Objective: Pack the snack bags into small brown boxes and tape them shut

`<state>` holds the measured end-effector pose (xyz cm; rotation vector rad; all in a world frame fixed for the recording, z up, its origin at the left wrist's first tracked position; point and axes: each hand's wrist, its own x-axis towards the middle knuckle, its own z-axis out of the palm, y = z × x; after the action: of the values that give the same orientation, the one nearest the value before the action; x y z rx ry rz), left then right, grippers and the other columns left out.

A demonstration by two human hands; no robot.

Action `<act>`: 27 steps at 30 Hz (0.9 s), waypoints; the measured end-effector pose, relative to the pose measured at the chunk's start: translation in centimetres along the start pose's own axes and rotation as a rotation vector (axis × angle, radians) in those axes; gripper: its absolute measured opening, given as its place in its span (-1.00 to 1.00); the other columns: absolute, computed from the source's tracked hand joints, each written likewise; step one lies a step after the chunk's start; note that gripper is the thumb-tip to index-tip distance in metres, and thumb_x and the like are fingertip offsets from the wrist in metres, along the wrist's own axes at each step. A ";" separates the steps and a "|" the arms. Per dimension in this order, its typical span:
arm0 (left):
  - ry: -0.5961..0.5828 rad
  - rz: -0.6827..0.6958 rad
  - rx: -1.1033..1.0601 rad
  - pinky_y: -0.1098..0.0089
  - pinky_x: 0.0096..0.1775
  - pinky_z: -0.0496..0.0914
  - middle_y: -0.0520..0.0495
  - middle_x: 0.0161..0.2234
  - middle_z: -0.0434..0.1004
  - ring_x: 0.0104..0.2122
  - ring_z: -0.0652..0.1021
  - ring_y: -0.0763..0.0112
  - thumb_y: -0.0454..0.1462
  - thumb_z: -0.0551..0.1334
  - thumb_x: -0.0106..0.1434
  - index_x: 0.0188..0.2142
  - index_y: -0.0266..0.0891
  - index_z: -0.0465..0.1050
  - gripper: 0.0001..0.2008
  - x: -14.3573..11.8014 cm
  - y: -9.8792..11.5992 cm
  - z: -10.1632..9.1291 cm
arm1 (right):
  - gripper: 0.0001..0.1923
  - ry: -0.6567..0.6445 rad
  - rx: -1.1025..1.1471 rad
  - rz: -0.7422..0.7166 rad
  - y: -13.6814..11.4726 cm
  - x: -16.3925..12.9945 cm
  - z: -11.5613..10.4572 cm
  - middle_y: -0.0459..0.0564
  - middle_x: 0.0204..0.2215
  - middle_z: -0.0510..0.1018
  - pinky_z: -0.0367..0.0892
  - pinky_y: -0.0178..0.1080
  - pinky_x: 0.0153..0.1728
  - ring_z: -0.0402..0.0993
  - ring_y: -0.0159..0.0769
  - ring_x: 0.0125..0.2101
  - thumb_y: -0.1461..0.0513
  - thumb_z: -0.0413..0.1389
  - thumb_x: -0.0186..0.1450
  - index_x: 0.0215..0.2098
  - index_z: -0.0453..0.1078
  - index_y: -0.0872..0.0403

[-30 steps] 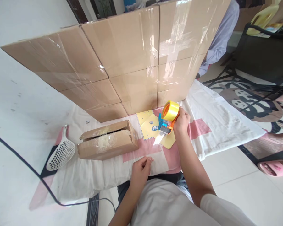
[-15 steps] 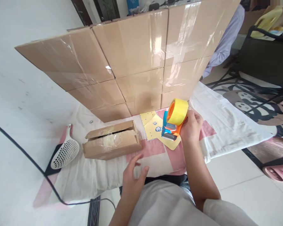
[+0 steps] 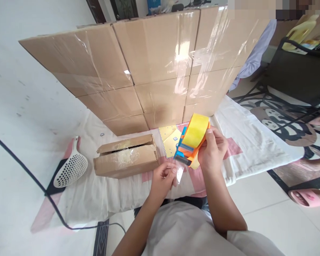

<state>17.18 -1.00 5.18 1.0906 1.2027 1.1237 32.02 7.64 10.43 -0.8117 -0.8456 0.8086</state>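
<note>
My right hand (image 3: 212, 149) grips a tape dispenser (image 3: 195, 137) with an orange and blue frame and a yellow roll, held above the table. Just below its cutter, my left hand (image 3: 164, 179) is closed in a pinch on the loose end of clear tape (image 3: 179, 173). Left of my hands lies a small cardboard box (image 3: 126, 161) with crumpled tape over its top; a dark gap runs between its flaps. Behind it rises a tall stack of taped cardboard boxes (image 3: 160, 49).
A white perforated scoop (image 3: 72, 169) lies at the table's left side near the wall. A black cable (image 3: 29, 179) crosses the lower left. Beyond the stack, a person's sleeve (image 3: 256, 53) shows near a black chair (image 3: 296, 74). A pink slipper (image 3: 306, 197) is on the floor.
My left hand has moved up and right and closed on the tape end. The dispenser has tilted in my right hand, and a strip of clear tape now shows below it.
</note>
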 end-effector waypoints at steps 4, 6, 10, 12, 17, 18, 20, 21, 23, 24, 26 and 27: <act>0.018 -0.006 0.018 0.53 -0.65 0.12 0.14 -0.70 0.28 -0.73 0.26 0.57 0.06 0.23 0.30 -0.39 -0.24 0.42 -0.60 -0.1 -0.2 -0.3 | -0.74 -0.016 0.023 0.002 0.3 -0.1 0.3 -0.09 -0.45 0.49 0.32 -0.28 -0.42 0.40 -0.35 -0.45 0.00 0.22 0.29 -0.30 0.51 0.02; 0.010 0.011 0.048 0.54 -0.63 0.14 0.14 -0.70 0.26 -0.72 0.27 0.59 0.03 0.25 0.30 -0.45 -0.24 0.39 -0.60 -0.1 -0.4 -0.3 | -0.75 0.032 0.055 -0.005 0.1 -0.2 0.7 -0.10 -0.47 0.46 0.31 -0.30 -0.43 0.38 -0.38 -0.46 0.03 0.23 0.29 -0.35 0.48 0.04; 0.014 0.086 0.121 0.54 -0.59 0.18 0.15 -0.69 0.27 -0.70 0.30 0.60 -0.05 0.24 0.34 -0.44 -0.25 0.45 -0.66 -0.2 -0.9 0.0 | -0.67 0.166 0.091 0.041 -0.4 -0.2 1.5 -0.17 -0.58 0.28 0.24 -0.36 -0.50 0.24 -0.46 -0.54 0.09 0.20 0.29 -0.53 0.28 0.05; 0.047 0.168 0.181 0.55 -0.57 0.21 0.15 -0.68 0.29 -0.68 0.34 0.59 -0.10 0.22 0.37 -0.40 -0.24 0.50 -0.70 -0.2 -1.1 0.2 | -0.66 0.171 0.106 0.121 -0.6 -0.1 1.7 -0.18 -0.59 0.28 0.23 -0.37 -0.53 0.23 -0.47 -0.56 0.10 0.20 0.26 -0.55 0.22 0.05; 0.076 0.444 0.319 0.54 -0.56 0.21 0.14 -0.69 0.29 -0.68 0.35 0.58 -0.16 0.20 0.39 -0.47 -0.24 0.46 -0.68 0.7 -2.7 -0.1 | -0.74 0.154 0.241 0.357 0.3 0.4 1.2 -0.18 -0.59 0.37 0.34 -0.36 -0.48 0.36 -0.45 -0.54 0.21 0.26 0.13 -0.56 0.26 0.07; 0.068 0.477 0.323 0.53 -0.57 0.20 0.13 -0.70 0.29 -0.68 0.34 0.57 -0.15 0.20 0.40 -0.51 -0.24 0.44 -0.65 1.0 -3.0 -0.2 | -0.76 0.158 0.267 0.403 0.6 0.5 1.1 -0.16 -0.57 0.40 0.38 -0.35 -0.44 0.40 -0.42 -0.51 0.22 0.27 0.11 -0.55 0.28 0.08; 0.048 0.536 0.335 0.50 -0.56 0.21 0.11 -0.70 0.31 -0.67 0.34 0.55 -0.12 0.19 0.40 -0.55 -0.24 0.41 -0.60 1.7 -3.7 -0.4 | -0.81 0.176 0.296 0.472 1.0 0.7 0.7 -0.14 -0.52 0.46 0.45 -0.32 -0.38 0.47 -0.37 -0.45 0.23 0.27 0.08 -0.52 0.32 0.08; 0.038 0.570 0.346 0.48 -0.54 0.23 0.09 -0.69 0.32 -0.66 0.35 0.54 -0.11 0.19 0.40 -0.55 -0.23 0.41 -0.59 2.0 -3.9 -0.5 | -0.83 0.189 0.299 0.498 1.1 0.8 0.5 -0.12 -0.49 0.50 0.47 -0.31 -0.35 0.50 -0.35 -0.41 0.22 0.26 0.09 -0.49 0.35 0.08; 0.013 0.637 0.375 0.45 -0.51 0.26 0.06 -0.67 0.37 -0.63 0.38 0.51 -0.09 0.18 0.40 -0.54 -0.23 0.43 -0.58 2.4 -4.2 -0.5 | -0.87 0.197 0.282 0.562 1.4 0.9 -0.1 -0.09 -0.43 0.56 0.50 -0.30 -0.31 0.55 -0.32 -0.35 0.20 0.24 0.10 -0.43 0.41 0.08; -0.001 0.670 0.391 0.44 -0.48 0.28 0.04 -0.65 0.40 -0.62 0.39 0.50 -0.09 0.18 0.40 -0.54 -0.22 0.44 -0.59 2.6 -4.3 -0.5 | -0.87 0.199 0.265 0.599 1.5 0.9 -0.4 -0.08 -0.39 0.58 0.52 -0.30 -0.29 0.57 -0.29 -0.32 0.20 0.22 0.11 -0.39 0.44 0.08; -0.033 0.731 0.427 0.42 -0.44 0.31 0.02 -0.64 0.43 -0.60 0.41 0.48 -0.11 0.18 0.41 -0.53 -0.22 0.45 -0.60 2.7 -4.5 -0.3 | -0.84 0.183 0.203 0.672 1.9 0.9 -1.3 -0.03 -0.35 0.62 0.55 -0.25 -0.27 0.59 -0.23 -0.28 0.18 0.18 0.12 -0.34 0.48 0.07; -0.051 0.754 0.447 0.42 -0.42 0.32 0.02 -0.63 0.46 -0.59 0.43 0.48 -0.14 0.18 0.41 -0.52 -0.22 0.47 -0.62 2.7 -4.6 -0.1 | -0.83 0.152 0.147 0.666 2.2 1.0 -1.8 -0.01 -0.35 0.63 0.57 -0.20 -0.27 0.60 -0.19 -0.27 0.17 0.16 0.12 -0.34 0.49 0.07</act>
<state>17.39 1.12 0.28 2.0101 1.0441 1.3958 33.40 8.93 8.08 -1.0232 -0.3639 1.3553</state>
